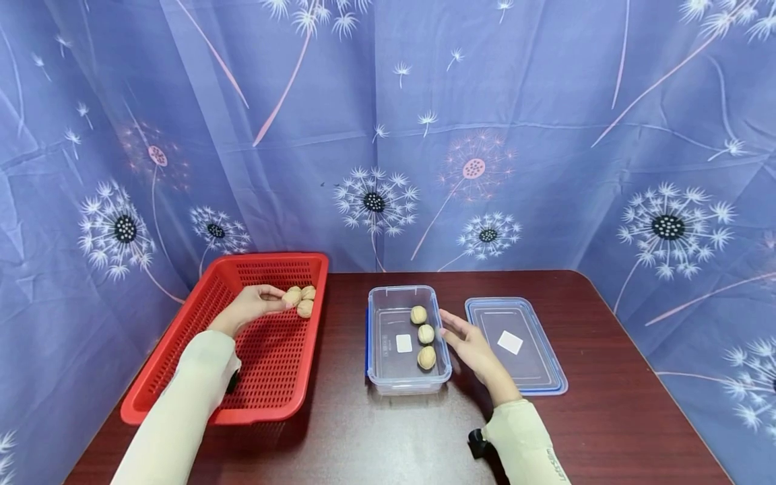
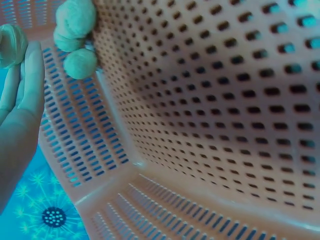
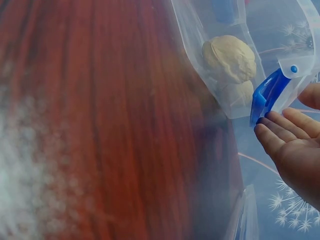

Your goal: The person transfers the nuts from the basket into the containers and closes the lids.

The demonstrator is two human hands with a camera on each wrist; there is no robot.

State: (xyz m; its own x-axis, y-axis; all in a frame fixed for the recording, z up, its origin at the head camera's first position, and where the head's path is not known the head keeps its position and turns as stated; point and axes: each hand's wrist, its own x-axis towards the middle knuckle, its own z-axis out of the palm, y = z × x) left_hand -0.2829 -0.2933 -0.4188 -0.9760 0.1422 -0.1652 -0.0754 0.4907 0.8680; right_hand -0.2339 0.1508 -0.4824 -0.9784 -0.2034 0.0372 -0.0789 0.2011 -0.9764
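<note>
My left hand [image 1: 251, 308] reaches into the red plastic basket [image 1: 267, 377] and pinches a walnut [image 2: 11, 46] between thumb and fingertips. Close by, other walnuts [image 1: 305, 308] lie grouped at the basket's right side; the left wrist view shows these loose walnuts [image 2: 80, 63] near the fingers. In the middle of the table stands a clear plastic container [image 1: 388, 313] with three walnuts [image 1: 426, 358] in a row along its right side. Against that side rests my right hand [image 1: 475, 351], its fingers nearly straight beside the blue clip [image 3: 270, 95] of the container.
To the right of the container a clear lid with a blue seal [image 1: 527, 337] lies flat on the dark wooden table [image 1: 606, 404]. A blue dandelion-print curtain [image 1: 545, 168] hangs around the back and sides.
</note>
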